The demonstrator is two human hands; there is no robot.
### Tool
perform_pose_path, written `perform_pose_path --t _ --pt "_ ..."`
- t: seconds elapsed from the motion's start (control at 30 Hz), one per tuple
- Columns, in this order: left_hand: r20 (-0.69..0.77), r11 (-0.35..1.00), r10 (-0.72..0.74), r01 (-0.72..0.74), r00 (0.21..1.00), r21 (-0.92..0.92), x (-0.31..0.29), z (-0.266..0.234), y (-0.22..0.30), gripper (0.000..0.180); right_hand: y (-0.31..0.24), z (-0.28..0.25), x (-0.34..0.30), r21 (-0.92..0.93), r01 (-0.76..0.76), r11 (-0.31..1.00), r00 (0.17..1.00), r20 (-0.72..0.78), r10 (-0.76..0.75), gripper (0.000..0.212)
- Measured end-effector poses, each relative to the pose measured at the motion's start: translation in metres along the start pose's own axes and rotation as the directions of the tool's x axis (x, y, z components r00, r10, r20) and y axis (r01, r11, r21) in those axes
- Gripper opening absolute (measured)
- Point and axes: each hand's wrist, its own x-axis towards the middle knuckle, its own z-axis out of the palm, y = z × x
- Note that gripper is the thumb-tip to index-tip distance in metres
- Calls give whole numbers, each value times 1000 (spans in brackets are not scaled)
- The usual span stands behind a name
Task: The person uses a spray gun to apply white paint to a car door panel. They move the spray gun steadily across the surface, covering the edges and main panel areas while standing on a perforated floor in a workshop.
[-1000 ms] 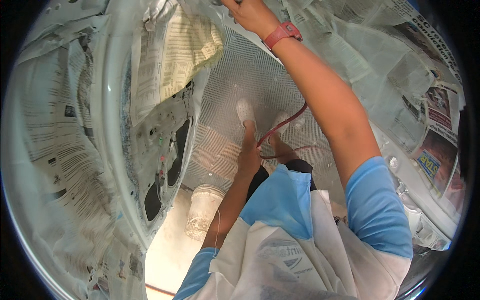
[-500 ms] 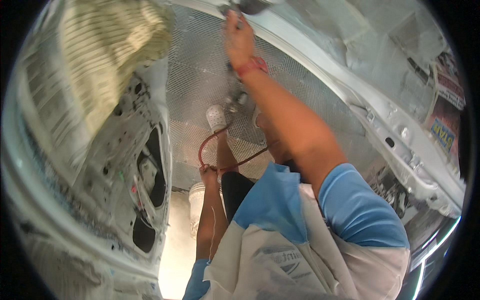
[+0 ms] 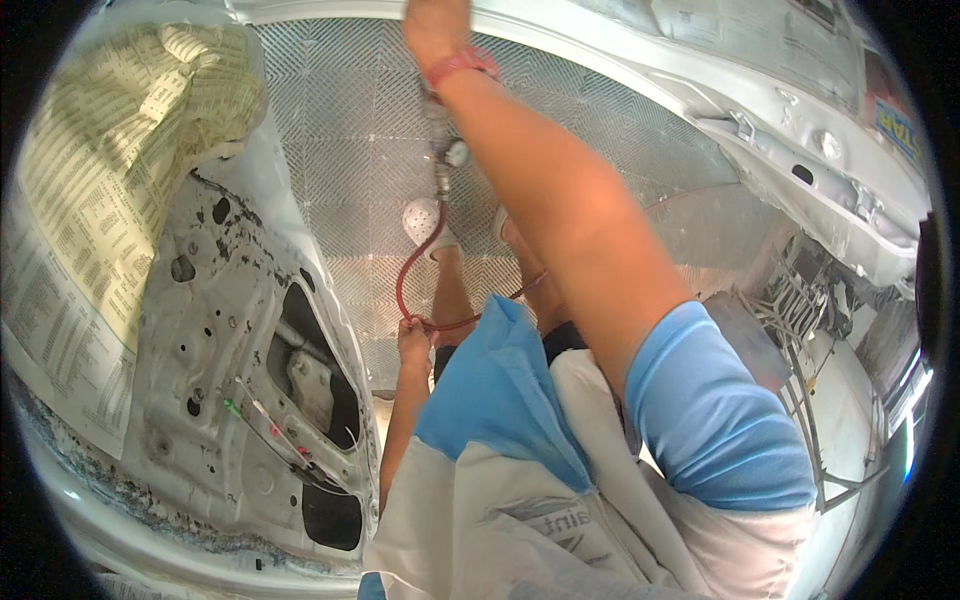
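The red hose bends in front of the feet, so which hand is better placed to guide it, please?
Probably the left hand: it holds the red hose at its bend, while the right hand is up at the picture's top edge.

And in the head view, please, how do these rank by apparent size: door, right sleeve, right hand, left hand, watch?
1. Door
2. Right sleeve
3. Right hand, though cut off by the top edge
4. Left hand and watch: too alike to rank
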Motion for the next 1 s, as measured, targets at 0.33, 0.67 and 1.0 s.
perform_pose_path --t 0.33,0.67,1.0 --pt "131 752 193 -232 972 617 -20 40 18 19 93 -213 12 -186 -53 981 953 -301 -6 62" --pt "210 584 284 -342 936 736 -25 69 31 28 121 -337 -14 -349 0 937 837 -513 -191 59" --pt "96 922 197 -217 976 319 -5 13 -18 17 91 -172 -15 -79 -23 997 986 -169 10 63"
